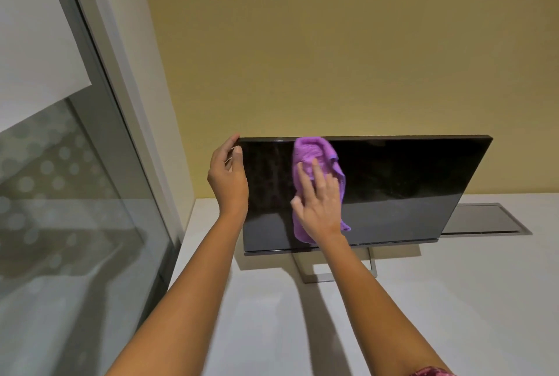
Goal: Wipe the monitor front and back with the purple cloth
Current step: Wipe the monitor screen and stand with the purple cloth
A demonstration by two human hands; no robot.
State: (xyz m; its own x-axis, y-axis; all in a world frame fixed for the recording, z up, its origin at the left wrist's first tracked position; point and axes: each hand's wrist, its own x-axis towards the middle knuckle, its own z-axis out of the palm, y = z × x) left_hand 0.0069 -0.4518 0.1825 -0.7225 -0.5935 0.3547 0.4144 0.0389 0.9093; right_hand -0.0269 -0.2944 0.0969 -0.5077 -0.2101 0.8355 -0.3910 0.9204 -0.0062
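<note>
While your left hand grips the upper left corner of the flat black monitor on the white desk to steady it, your right hand presses the crumpled purple cloth, fingers flat, against the screen's left half.

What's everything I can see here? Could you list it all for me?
monitor: one, black, screen dark, standing on the table
stand: one, silver frame, under the monitor
purple cloth: one, flat against the left part of the screen
table: one, white, across the lower view
flat panel: one, grey, set in the table behind the monitor
wall: yellow, behind the table
glass partition: one, with pale dots, at the left
sleeve: one, reddish patterned, bottom edge
left hand: grips the monitor's top left corner
right hand: fingers straight, presses the cloth on the screen
</note>
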